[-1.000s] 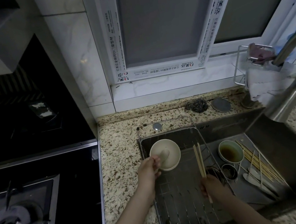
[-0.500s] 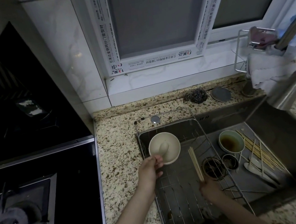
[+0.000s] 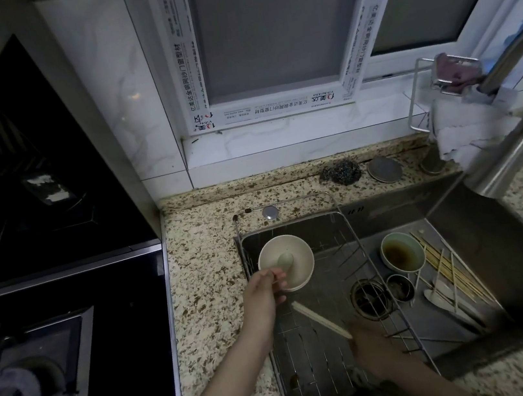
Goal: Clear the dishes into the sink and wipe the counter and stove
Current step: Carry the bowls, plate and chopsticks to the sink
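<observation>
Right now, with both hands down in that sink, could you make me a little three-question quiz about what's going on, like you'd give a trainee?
1. True or false: the left hand holds the white bowl over the wire rack in the sink.
2. What does the right hand hold? A) a spoon B) chopsticks C) a sponge
3. Fill in: the steel wool scrubber lies on the ____ behind the sink.

Key: 1 true; 2 B; 3 counter
</observation>
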